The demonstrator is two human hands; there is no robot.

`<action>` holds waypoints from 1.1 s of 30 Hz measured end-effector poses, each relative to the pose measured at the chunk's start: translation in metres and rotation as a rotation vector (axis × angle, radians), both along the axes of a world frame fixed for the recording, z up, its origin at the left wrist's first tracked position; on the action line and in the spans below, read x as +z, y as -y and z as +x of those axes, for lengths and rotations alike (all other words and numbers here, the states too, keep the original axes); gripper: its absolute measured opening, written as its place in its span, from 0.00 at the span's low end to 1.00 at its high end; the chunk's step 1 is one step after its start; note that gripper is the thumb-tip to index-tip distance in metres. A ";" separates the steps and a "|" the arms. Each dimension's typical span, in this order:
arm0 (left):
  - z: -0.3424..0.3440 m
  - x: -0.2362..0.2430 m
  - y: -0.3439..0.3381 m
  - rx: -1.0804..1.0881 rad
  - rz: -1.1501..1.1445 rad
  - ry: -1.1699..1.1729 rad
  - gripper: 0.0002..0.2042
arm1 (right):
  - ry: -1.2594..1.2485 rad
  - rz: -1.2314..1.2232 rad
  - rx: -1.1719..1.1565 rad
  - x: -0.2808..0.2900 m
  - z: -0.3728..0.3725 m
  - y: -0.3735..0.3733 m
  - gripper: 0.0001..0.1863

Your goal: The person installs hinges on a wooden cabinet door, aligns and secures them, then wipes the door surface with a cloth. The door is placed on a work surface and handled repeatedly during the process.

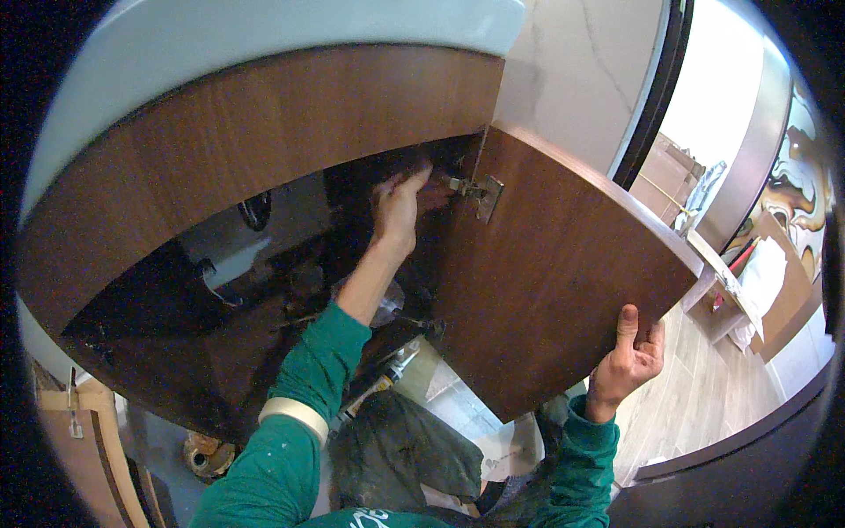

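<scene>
A brown wood-grain cabinet door [563, 264] hangs swung out from a curved vanity cabinet [290, 106]. My right hand [627, 363] grips the door's outer edge, thumb on the face toward me and the other fingers around the edge. At the door's upper inner corner sits a metal hinge [480, 195]. My left hand [399, 209] reaches into the dark cabinet opening just left of that hinge. Its fingers are blurred and partly in shadow, so whether they hold anything is unclear. A pale band [295, 415] circles my left sleeve.
A pale blue-white basin top [290, 26] overhangs the cabinet. Below the opening lies a tube-like tool [396, 361], close to my knee. A brownish roll [209, 455] and a loose wood panel [81, 466] are at lower left. Boards and white material [764, 277] stand at right.
</scene>
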State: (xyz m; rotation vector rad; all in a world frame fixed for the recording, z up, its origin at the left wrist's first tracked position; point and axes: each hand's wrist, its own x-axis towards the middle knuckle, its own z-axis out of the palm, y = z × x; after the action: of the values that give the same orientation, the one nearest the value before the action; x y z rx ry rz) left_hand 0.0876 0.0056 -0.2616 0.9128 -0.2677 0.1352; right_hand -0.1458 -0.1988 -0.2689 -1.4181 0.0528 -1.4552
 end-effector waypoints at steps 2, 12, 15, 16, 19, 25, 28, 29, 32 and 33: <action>-0.021 0.008 0.009 0.139 0.170 0.075 0.10 | -0.008 0.032 0.019 0.001 -0.007 0.000 0.15; -0.029 0.011 0.016 -0.120 -0.071 0.119 0.13 | -0.028 0.106 -0.036 -0.003 -0.032 -0.009 0.20; -0.037 -0.008 0.014 -0.058 -0.001 0.223 0.17 | 0.014 0.039 0.066 -0.019 -0.040 -0.015 0.20; -0.037 -0.009 0.014 -0.049 0.022 0.284 0.18 | 0.008 0.088 0.068 -0.021 -0.041 -0.014 0.20; -0.039 -0.016 0.011 -0.091 0.090 0.327 0.23 | 0.040 0.132 0.095 -0.029 -0.045 -0.012 0.21; -0.067 -0.037 0.033 0.064 0.061 0.304 0.32 | 0.015 0.098 0.096 -0.043 -0.055 -0.005 0.25; -0.079 -0.032 0.037 0.021 -0.132 0.270 0.34 | -0.083 0.029 0.127 -0.064 -0.070 0.007 0.33; -0.082 -0.029 0.036 0.003 -0.190 0.281 0.35 | -0.175 -0.056 0.116 -0.076 -0.077 0.012 0.38; -0.090 -0.022 0.034 0.024 -0.219 0.318 0.38 | -0.432 -0.080 0.171 -0.133 -0.096 0.004 0.54; -0.092 -0.021 0.033 0.021 -0.200 0.324 0.38 | -0.355 0.045 0.302 -0.158 -0.096 -0.006 0.51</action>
State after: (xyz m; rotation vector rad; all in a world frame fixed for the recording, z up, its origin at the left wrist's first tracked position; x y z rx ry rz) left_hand -0.0045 -0.0273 -0.2824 0.6928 -0.5354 0.3248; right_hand -0.2423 -0.1926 -0.4268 -1.5578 0.0896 -0.9421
